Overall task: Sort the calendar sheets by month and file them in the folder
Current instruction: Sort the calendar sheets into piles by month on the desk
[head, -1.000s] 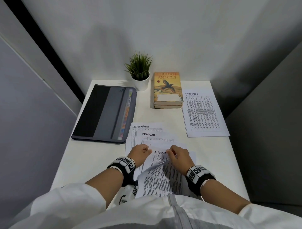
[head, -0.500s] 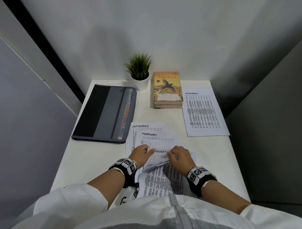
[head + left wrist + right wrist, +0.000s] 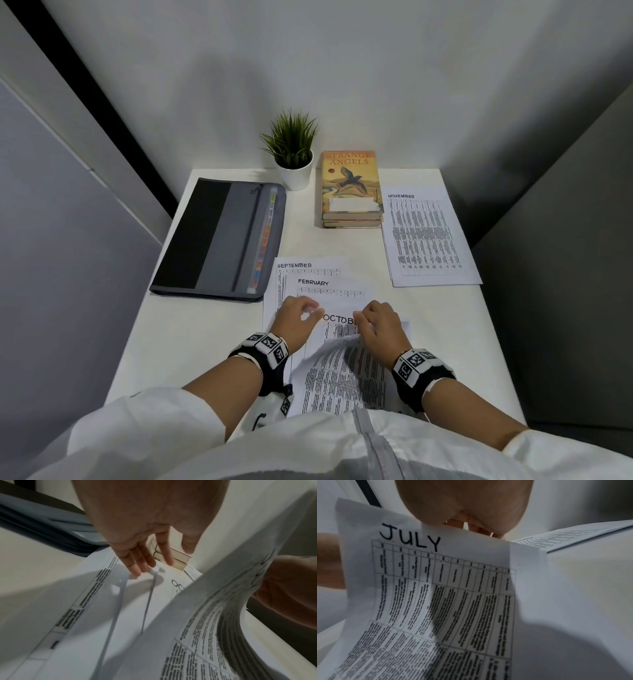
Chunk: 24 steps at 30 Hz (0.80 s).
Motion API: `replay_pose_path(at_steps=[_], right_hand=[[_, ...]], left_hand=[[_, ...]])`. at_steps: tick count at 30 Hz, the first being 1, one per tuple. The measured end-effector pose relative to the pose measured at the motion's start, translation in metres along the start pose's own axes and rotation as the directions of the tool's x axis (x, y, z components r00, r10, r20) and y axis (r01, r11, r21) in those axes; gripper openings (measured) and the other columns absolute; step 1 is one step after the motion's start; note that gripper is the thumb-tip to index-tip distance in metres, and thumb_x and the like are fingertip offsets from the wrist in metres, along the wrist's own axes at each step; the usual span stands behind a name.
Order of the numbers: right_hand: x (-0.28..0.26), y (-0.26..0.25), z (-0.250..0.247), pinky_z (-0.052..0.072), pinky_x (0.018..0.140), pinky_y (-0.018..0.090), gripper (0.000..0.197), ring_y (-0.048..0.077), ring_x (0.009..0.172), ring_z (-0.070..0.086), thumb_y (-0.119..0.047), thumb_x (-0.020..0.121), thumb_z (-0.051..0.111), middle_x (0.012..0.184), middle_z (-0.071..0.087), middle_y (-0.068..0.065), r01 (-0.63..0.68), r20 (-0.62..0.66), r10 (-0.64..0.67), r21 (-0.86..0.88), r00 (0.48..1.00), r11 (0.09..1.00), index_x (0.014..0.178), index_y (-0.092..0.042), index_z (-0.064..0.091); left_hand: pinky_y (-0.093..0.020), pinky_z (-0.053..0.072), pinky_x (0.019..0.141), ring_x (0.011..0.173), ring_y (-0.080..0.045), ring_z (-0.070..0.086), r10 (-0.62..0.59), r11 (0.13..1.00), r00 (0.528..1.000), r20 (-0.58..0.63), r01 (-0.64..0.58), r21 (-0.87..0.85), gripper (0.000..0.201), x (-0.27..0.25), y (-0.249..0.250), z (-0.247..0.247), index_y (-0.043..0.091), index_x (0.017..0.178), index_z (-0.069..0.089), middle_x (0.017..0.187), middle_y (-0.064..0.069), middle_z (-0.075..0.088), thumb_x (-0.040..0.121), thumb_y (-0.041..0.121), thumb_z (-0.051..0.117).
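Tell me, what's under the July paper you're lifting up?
Under the July sheet, bent up by the right hand, lies the October sheet. Whatever is under October is covered.

The OCTOBER sheet [image 3: 337, 319] heading is cut short by the right hand [image 3: 380, 325]. Grid text on the NOVEMBER sheet [image 3: 426, 236] is too small to read. The right hand's fingers are concealed behind the JULY sheet [image 3: 436, 588].

Left hand [image 3: 294, 320]: forearm extended forward, palm down, fingers [image 3: 137, 563] straight and loosely spread. Right hand [image 3: 380, 325]: forearm extended, fingers curled in a pinch. Banded trackers on both wrists.
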State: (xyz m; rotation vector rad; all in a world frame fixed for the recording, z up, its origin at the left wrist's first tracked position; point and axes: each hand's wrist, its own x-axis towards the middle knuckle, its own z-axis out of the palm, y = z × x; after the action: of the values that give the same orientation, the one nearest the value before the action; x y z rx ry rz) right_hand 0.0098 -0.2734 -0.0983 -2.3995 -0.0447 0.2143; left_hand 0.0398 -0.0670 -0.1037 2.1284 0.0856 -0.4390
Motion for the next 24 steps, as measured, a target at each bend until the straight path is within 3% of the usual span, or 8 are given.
replay_pose_path(at_steps=[2, 4, 7, 10, 13, 16, 20, 24], right_hand=[[0.0, -0.003, -0.001, 0.035, 0.067, 0.035, 0.04, 0.02, 0.069, 0.044, -0.023, 0.1, 0.044, 0.065, 0.048, 0.003, -0.009, 0.01, 0.008, 0.047, 1.0, 0.999, 0.062, -0.012, 0.049], [0.001, -0.003, 0.0, 0.039, 0.064, 0.036, 0.033, 0.021, 0.063, 0.049, -0.025, 0.098, 0.044, 0.063, 0.053, 0.004, -0.053, 0.036, 0.049, 0.105, 0.998, 0.993, 0.068, -0.014, 0.049], [0.002, -0.001, 0.001, 0.046, 0.071, 0.03, 0.014, 0.012, 0.067, 0.057, -0.022, 0.093, 0.048, 0.072, 0.062, -0.004, -0.135, 0.119, 0.115, 0.183, 0.986, 0.974, 0.093, -0.027, 0.061], [0.004, 0.001, 0.001, 0.05, 0.082, 0.03, 0.032, 0.011, 0.078, 0.06, -0.014, 0.086, 0.054, 0.078, 0.061, -0.013, -0.166, 0.167, 0.132, 0.206, 0.977, 0.964, 0.111, -0.032, 0.063], [0.007, 0.001, 0.0, 0.049, 0.09, 0.034, 0.027, 0.014, 0.09, 0.061, -0.015, 0.085, 0.057, 0.09, 0.061, -0.013, -0.131, 0.186, 0.101, 0.156, 0.977, 0.979, 0.104, -0.029, 0.07], [0.009, 0.001, 0.001, 0.049, 0.085, 0.033, 0.021, 0.014, 0.083, 0.058, -0.015, 0.082, 0.06, 0.087, 0.057, -0.008, -0.084, 0.187, 0.066, 0.088, 0.98, 0.993, 0.097, -0.027, 0.07], [0.009, 0.001, 0.002, 0.046, 0.078, 0.024, 0.029, 0.007, 0.08, 0.054, -0.015, 0.08, 0.06, 0.09, 0.049, -0.012, -0.069, 0.189, 0.052, 0.083, 0.981, 0.994, 0.106, -0.027, 0.065], [0.01, 0.003, 0.003, 0.043, 0.074, 0.021, 0.025, 0.008, 0.081, 0.053, -0.016, 0.079, 0.061, 0.092, 0.047, -0.01, -0.055, 0.192, 0.041, 0.065, 0.981, 0.996, 0.103, -0.024, 0.065]], left_hand=[[-0.028, 0.046, 0.092, 0.102, -0.013, 0.058, -0.108, 0.994, 0.994, 0.009, 0.108, -0.027, 0.034, 0.003, -0.003, 0.003, 0.021, 0.12, 0.054, 0.115, 0.004, 0.053, 0.089, 0.028, 0.066], [-0.025, 0.046, 0.085, 0.101, -0.016, 0.059, -0.171, 0.983, 0.984, 0.044, 0.173, -0.058, 0.038, 0.006, -0.004, 0.005, 0.022, 0.122, 0.051, 0.11, 0.006, 0.056, 0.087, 0.024, 0.068], [-0.021, 0.042, 0.081, 0.097, -0.013, 0.059, -0.103, 0.995, 0.994, 0.047, 0.103, -0.005, 0.022, 0.01, -0.006, 0.008, 0.02, 0.107, 0.059, 0.099, 0.007, 0.058, 0.087, 0.02, 0.068], [-0.022, 0.04, 0.082, 0.086, -0.011, 0.057, -0.023, 0.997, 0.999, 0.049, 0.019, 0.072, 0.009, 0.009, -0.004, 0.007, 0.018, 0.082, 0.06, 0.088, 0.007, 0.057, 0.087, 0.018, 0.068], [-0.025, 0.035, 0.07, 0.069, -0.016, 0.044, 0.001, 0.998, 0.999, 0.054, -0.005, 0.07, 0.018, 0.007, 0.001, 0.006, 0.015, 0.071, 0.054, 0.075, -0.002, 0.046, 0.083, 0.013, 0.066], [-0.027, 0.029, 0.067, 0.07, -0.015, 0.034, 0.018, 0.997, 0.998, 0.053, -0.022, 0.068, 0.023, 0.006, 0.005, 0.005, 0.012, 0.065, 0.048, 0.076, -0.006, 0.038, 0.08, 0.007, 0.064], [-0.025, 0.034, 0.068, 0.068, -0.017, 0.04, -0.007, 0.998, 0.999, 0.051, 0.004, 0.063, 0.025, 0.004, 0.006, 0.005, 0.016, 0.066, 0.05, 0.076, -0.005, 0.043, 0.082, 0.01, 0.069], [-0.025, 0.043, 0.069, 0.066, -0.016, 0.05, -0.091, 0.995, 0.995, 0.037, 0.09, 0.032, 0.029, 0.003, 0.006, 0.007, 0.021, 0.065, 0.051, 0.069, 0.001, 0.052, 0.083, 0.013, 0.072]])
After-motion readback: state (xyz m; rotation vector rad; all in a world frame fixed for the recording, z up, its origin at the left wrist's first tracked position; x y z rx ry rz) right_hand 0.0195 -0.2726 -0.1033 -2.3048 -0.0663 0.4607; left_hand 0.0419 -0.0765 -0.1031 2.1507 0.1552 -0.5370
